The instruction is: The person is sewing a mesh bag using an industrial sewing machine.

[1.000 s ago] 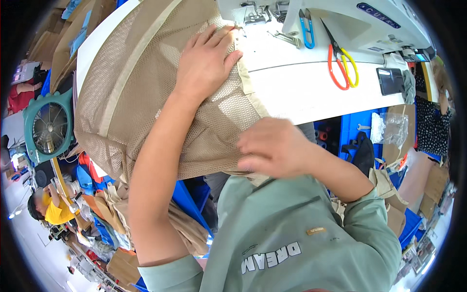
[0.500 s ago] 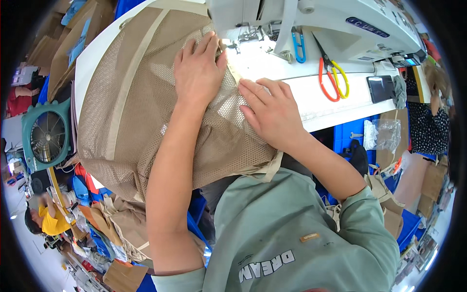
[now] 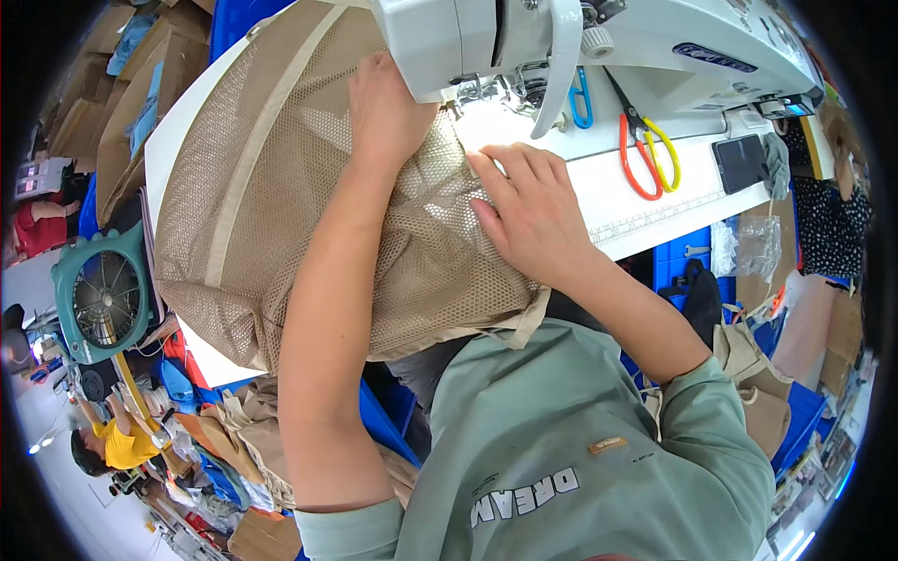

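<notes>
Brown mesh fabric with pale binding strips lies bunched across the white table, one edge under the head of a white sewing machine. My left hand rests on the mesh just left of the machine head; its fingers are mostly hidden, so their grip does not show. To the right of the needle area, my right hand lies along the fabric's edge. Its fingers are bent and the thumb is apart from them, fingertips touching the edge. A bright lamp washes out the spot under the needle.
Right of the machine base lie a blue thread snipper, scissors with red and yellow handles, and a dark phone. A ruler scale runs along the table's front edge. A green fan stands at left; a person in yellow is beyond.
My left hand has shifted slightly up and its fingers no longer lie spread in sight. The fabric edge has moved a little under the machine. My head view has shifted.
</notes>
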Demonstrator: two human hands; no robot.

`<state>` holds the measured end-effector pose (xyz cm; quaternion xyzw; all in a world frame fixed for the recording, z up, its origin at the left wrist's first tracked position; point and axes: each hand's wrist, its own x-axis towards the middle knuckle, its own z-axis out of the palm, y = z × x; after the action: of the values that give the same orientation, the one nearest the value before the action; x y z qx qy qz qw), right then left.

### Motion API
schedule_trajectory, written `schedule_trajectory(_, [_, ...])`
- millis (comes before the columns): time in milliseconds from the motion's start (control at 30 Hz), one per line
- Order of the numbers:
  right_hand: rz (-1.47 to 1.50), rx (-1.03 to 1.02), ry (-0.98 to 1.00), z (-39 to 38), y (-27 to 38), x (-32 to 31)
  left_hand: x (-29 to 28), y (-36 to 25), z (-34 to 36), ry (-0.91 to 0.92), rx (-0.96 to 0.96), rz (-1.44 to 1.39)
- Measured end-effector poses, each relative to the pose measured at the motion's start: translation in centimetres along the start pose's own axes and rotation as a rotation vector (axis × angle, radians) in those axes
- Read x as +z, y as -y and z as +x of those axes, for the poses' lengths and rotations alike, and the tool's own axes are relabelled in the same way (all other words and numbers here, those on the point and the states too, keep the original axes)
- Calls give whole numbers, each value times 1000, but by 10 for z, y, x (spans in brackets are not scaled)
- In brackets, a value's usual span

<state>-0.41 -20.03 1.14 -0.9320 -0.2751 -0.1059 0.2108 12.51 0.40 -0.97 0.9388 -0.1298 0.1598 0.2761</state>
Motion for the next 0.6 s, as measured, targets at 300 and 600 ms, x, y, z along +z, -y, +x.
schedule_trajectory(300, [-49, -25, -2, 7, -11, 5, 22, 18, 13, 29, 51, -106])
schedule_trajectory(600, [-47, -17, -30, 6, -13, 6, 29, 27, 11, -46, 108, -72])
